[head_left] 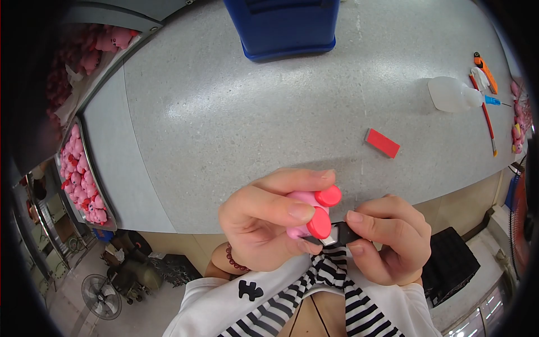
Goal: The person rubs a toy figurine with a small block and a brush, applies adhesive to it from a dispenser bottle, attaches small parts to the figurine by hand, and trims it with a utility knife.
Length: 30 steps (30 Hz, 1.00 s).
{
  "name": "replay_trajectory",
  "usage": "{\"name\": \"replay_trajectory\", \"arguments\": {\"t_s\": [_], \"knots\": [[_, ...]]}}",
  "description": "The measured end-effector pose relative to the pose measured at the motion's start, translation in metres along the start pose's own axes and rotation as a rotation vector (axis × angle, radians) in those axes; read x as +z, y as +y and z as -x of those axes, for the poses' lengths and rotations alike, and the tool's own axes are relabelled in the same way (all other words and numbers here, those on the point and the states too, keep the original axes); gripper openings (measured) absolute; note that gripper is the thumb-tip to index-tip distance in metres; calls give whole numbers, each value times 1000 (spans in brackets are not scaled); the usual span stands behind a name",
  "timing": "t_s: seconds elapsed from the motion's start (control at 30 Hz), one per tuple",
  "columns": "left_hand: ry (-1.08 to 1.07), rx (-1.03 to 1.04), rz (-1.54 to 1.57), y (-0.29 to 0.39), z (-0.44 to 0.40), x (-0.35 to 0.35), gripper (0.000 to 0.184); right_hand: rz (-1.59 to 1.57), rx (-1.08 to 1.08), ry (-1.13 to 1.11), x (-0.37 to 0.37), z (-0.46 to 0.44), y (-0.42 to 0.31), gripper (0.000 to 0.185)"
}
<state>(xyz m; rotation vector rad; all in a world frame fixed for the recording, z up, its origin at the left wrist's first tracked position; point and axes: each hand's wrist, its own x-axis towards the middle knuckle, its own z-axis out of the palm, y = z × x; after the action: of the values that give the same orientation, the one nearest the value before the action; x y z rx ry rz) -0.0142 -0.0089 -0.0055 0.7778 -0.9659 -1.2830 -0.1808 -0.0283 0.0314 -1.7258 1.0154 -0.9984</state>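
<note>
Near the table's front edge, my left hand is closed round a small pink figure with two round red feet pointing to the right. My right hand pinches a small black piece between thumb and fingers. A silvery part shows at the black piece's left end, against or just beside the underside of the figure. My left fingertips hide whether the two touch. A red block lies on the table behind my right hand.
A blue bin stands at the table's back. Clear bottle with a blue tip, orange cutter and red brush lie at right. A tray of pink figures is at left; more pink figures sit far right.
</note>
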Motion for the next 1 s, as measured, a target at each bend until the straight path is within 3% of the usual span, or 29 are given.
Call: {"name": "replay_trajectory", "arguments": {"t_s": [0.77, 1.0], "knots": [[-16, 24, -27, -1, -1, -1, 44, 21, -6, -2, -2, -1, -2, 28], [31, -32, 115, 0, 0, 3, 43, -66, -19, 17, -1, 1, 0, 27]]}}
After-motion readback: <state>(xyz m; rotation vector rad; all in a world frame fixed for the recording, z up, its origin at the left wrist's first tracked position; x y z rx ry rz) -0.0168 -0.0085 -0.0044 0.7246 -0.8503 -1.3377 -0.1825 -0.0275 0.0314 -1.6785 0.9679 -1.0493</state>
